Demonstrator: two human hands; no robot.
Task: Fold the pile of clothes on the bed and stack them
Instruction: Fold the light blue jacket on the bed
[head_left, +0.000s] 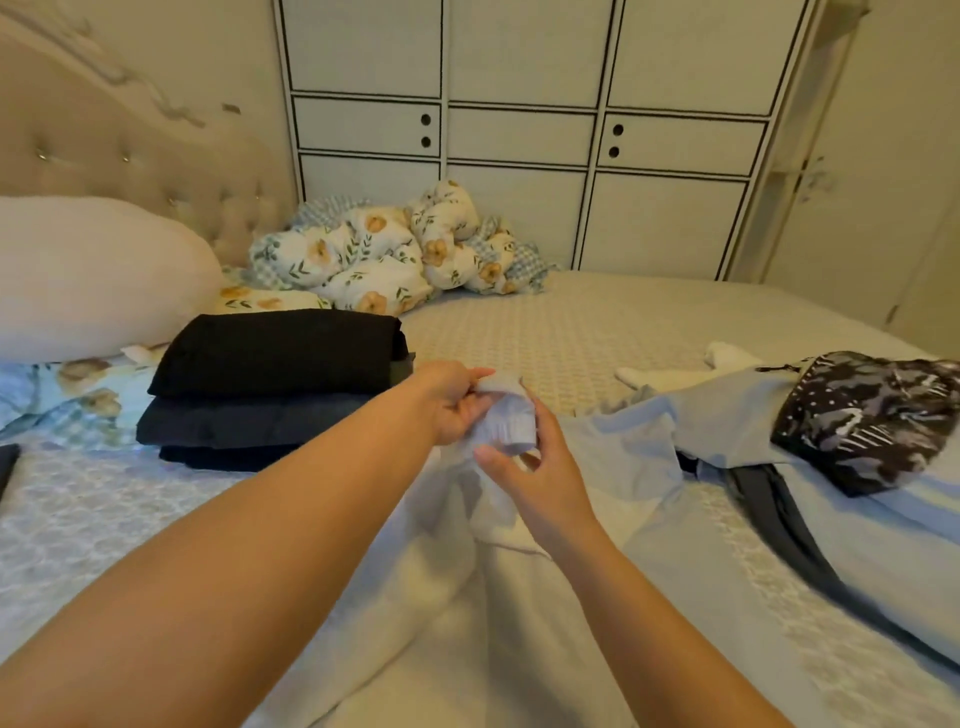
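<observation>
The bed (571, 322) is showing a wide bare stretch of patterned cover in the middle, running back to the wardrobe (519, 130). On the left, a stack (275, 384) of 3 dark folded pieces is sitting near the pillow (93, 275), its right edge just beside the left hand (452, 400). A crumpled floral quilt (384, 249) is lying at the far edge by the headboard. On the right, the unfolded pile (753, 415) is spreading toward the bed's edge, with a dark patterned garment (872, 421) on top and a white piece (675, 371) behind it.

Both hands are meeting over the bed's centre, holding a small pale ribbed sock (509, 415). The left hand's fingers (480, 374) are pinching its upper end; the right hand (535, 473) is holding it from below, thumb and fingers curled round its lower edge. The sock's long axis is running slanted, from the upper left down to the lower right. Pale cloth (467, 571) is lying beneath the forearms, reaching to the near edge.
</observation>
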